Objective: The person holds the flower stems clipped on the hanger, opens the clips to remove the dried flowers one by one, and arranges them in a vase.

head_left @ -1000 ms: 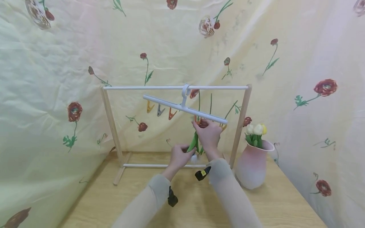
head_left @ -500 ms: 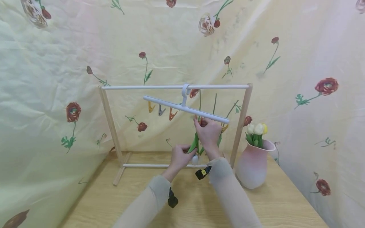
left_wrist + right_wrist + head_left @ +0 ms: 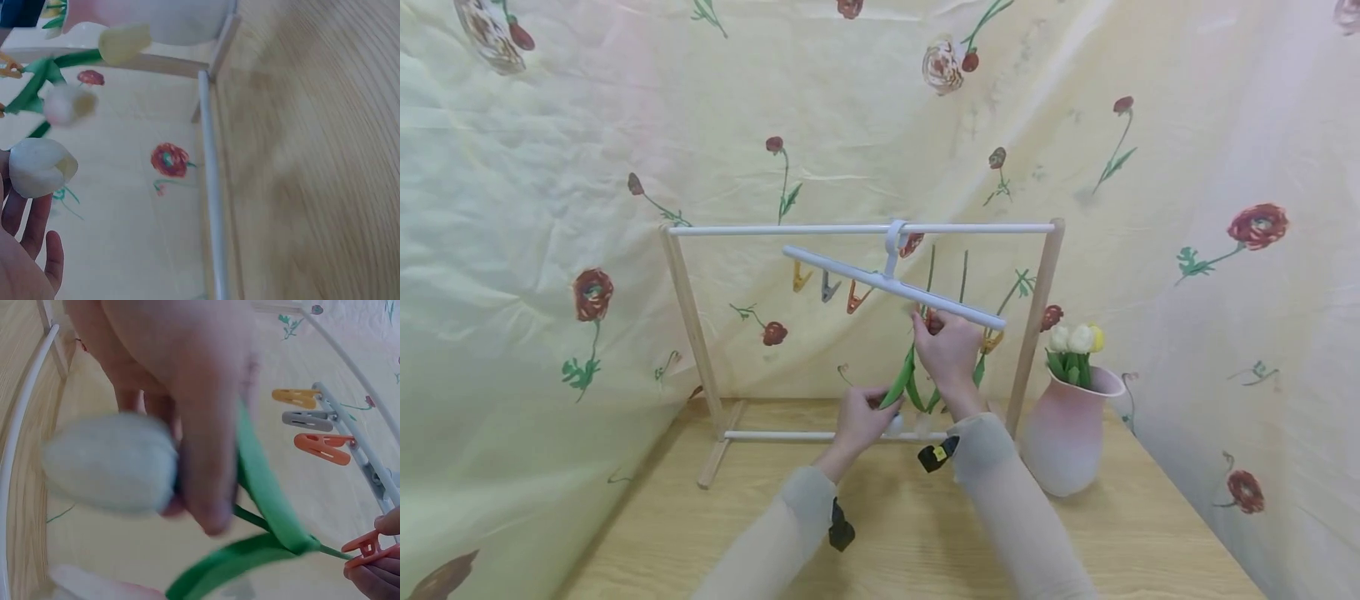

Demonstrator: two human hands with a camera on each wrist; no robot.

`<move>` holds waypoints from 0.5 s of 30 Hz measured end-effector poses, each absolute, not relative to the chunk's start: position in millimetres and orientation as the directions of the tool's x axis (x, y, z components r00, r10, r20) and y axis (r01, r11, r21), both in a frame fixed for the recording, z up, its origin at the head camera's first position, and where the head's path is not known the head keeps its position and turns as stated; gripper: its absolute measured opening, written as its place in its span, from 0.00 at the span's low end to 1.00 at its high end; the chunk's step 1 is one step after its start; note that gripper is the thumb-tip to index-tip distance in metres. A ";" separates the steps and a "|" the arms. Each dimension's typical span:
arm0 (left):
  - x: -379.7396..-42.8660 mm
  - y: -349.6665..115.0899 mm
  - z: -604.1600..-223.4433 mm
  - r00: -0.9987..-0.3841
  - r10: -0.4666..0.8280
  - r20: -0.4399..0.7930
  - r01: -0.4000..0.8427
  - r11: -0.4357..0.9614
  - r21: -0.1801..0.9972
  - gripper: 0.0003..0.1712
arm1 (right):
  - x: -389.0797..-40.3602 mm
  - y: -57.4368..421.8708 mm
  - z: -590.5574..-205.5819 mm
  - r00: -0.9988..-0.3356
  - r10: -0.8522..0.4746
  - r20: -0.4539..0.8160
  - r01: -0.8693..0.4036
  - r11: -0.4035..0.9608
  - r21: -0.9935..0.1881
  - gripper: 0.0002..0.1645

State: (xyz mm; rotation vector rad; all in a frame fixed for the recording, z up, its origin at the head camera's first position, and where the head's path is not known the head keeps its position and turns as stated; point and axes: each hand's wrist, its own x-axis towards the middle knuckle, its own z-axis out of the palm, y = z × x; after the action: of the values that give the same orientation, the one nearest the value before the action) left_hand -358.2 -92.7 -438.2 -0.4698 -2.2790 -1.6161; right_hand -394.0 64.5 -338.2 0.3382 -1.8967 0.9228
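Observation:
A white hanger [image 3: 891,285] hangs tilted, its right end lower, with clips along its underside. My right hand [image 3: 951,354] pinches an orange clip [image 3: 370,549] under the hanger's right half. A green tulip stem [image 3: 334,552] runs to that clip's jaws. Lower down, my left hand [image 3: 860,417] holds this upside-down tulip by its head end; its white bloom [image 3: 42,167] shows beside the fingers. Other tulips hang nearby: a pinkish-white bloom [image 3: 69,105], blurred, and a cream bloom [image 3: 125,44]. A yellow clip [image 3: 992,340] sits at the hanger's right end.
The rack's top rail [image 3: 775,230] carries the hanger, and a wooden post [image 3: 1033,333] stands right of my hand. On the table [image 3: 895,533], a pink-white vase [image 3: 1063,442] holds several tulips. Yellow, grey and orange clips [image 3: 322,448] hang on the hanger's left half.
My left hand has moved a little left and down with the tulip's head. The hanger has shifted slightly right, while my right hand stays at the orange clip.

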 end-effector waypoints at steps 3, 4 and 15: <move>-355.6 -105.1 -445.7 -0.902 0.092 0.421 0.426 0.351 0.834 0.10 | -393.4 67.0 -336.5 -0.498 0.131 0.857 -0.575 0.689 -0.440 0.14; -354.2 -110.3 -448.6 -0.902 0.091 0.422 0.423 0.374 0.825 0.09 | -392.9 67.5 -335.6 -0.504 0.124 0.855 -0.576 0.690 -0.439 0.14; -339.7 -169.4 -480.6 -0.934 0.059 0.351 0.330 0.513 0.793 0.07 | -389.7 74.8 -330.6 -0.575 0.083 0.814 -0.558 0.687 -0.465 0.16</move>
State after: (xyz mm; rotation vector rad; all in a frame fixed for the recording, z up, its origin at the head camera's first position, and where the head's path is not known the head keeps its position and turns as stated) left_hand -339.7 -169.4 -480.6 -0.3274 -2.4777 -1.3872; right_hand -389.7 74.8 -330.6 0.3655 -2.0097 0.9134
